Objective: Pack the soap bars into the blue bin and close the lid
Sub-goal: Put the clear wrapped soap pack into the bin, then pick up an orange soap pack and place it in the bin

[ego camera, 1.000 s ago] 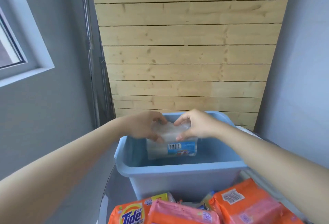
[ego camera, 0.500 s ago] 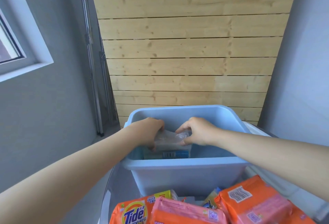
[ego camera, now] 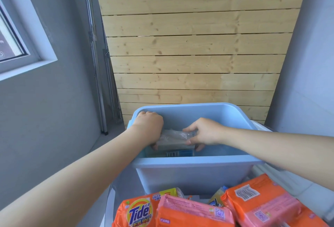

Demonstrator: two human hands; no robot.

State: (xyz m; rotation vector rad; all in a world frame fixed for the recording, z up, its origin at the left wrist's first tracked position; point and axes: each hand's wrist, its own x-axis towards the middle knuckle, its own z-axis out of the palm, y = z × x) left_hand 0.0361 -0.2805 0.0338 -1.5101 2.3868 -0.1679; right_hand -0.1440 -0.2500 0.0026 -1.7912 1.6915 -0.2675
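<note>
An open blue bin point(ego camera: 191, 174) stands in front of me with no lid on it. Inside it, low down, is a clear-wrapped soap pack point(ego camera: 174, 139) with a blue label and barcode. My left hand point(ego camera: 149, 126) grips its left end and my right hand point(ego camera: 202, 132) grips its right end, both reaching down past the rim. The bin's near wall hides the pack's underside. Orange Tide soap packs point(ego camera: 141, 212) and pink-and-orange packs point(ego camera: 260, 201) lie in front of the bin.
A white surface point(ego camera: 282, 178) shows at the bin's right. A wooden slat wall point(ego camera: 195, 46) rises behind the bin, grey walls stand on both sides, a window point(ego camera: 16, 46) is at left, and metal rods point(ego camera: 104, 82) lean in the corner.
Both hands have lowered the clear-wrapped soap pack from rim height down into the bin. The view has tilted slightly, showing more of the bin's inside.
</note>
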